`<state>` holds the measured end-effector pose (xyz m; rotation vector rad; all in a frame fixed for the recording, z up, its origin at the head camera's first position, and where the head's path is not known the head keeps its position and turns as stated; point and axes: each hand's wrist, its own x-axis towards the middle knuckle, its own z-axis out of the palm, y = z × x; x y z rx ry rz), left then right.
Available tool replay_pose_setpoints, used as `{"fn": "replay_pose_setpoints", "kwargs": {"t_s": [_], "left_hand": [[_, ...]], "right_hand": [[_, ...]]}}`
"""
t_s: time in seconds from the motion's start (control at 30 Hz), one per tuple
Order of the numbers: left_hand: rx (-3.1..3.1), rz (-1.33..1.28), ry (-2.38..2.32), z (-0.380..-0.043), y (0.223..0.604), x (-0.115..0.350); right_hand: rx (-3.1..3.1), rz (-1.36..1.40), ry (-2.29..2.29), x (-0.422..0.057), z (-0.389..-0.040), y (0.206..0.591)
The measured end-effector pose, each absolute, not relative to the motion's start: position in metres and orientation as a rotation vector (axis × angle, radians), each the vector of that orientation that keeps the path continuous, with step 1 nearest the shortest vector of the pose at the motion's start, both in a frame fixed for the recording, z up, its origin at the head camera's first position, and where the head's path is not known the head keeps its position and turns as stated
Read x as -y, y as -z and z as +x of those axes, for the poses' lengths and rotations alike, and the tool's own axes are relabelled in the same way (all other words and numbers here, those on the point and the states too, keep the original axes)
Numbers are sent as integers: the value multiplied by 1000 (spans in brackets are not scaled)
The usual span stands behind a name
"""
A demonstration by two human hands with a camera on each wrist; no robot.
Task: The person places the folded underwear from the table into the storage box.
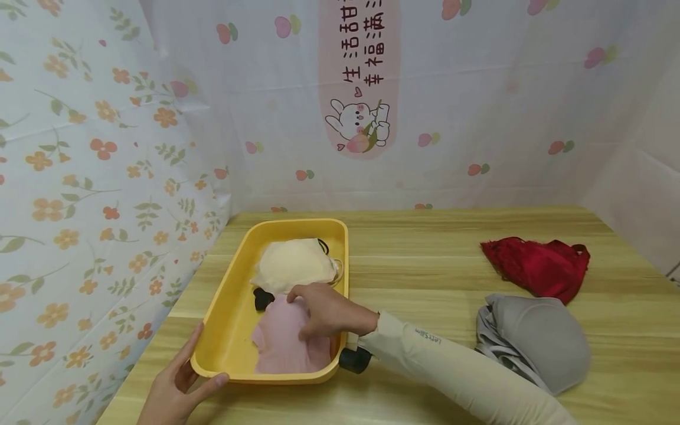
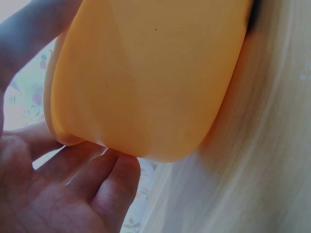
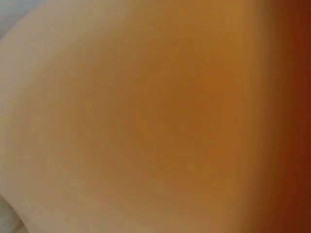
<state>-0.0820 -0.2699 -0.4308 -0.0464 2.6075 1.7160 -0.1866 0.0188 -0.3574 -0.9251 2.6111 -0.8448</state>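
A yellow plastic basin (image 1: 225, 330) stands on the table, with folded bras inside. My left hand (image 1: 172, 383) grips its near left corner, thumb at the front rim and fingers along the outer side wall. In the left wrist view, the left fingers (image 2: 114, 187) touch the outside of the basin. Over a pink folded bra (image 1: 278, 348) in the near part of the basin, my right hand (image 1: 326, 310) rests with thumb and index finger apart; its other fingers are hidden. Behind lies a cream bra (image 1: 292, 262). Black fabric (image 1: 262, 299) shows beside them. The right wrist view is blurred.
On the right of the wood-grain table (image 1: 414, 265) lie a red lace bra (image 1: 547, 268) and, nearer, a grey bra (image 1: 542, 336). A floral curtain (image 1: 95, 195) hangs at the left and a printed cloth (image 1: 457, 118) at the back.
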Motion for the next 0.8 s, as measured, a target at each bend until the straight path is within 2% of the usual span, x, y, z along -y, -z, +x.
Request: {"fn": "replay_pose_setpoints", "kwargs": {"t_s": [0.8], "left_hand": [[-2575,-55,-1756,-82,433,268]], "right_hand": [[-2646,-955,693,-41,-193,336]]}}
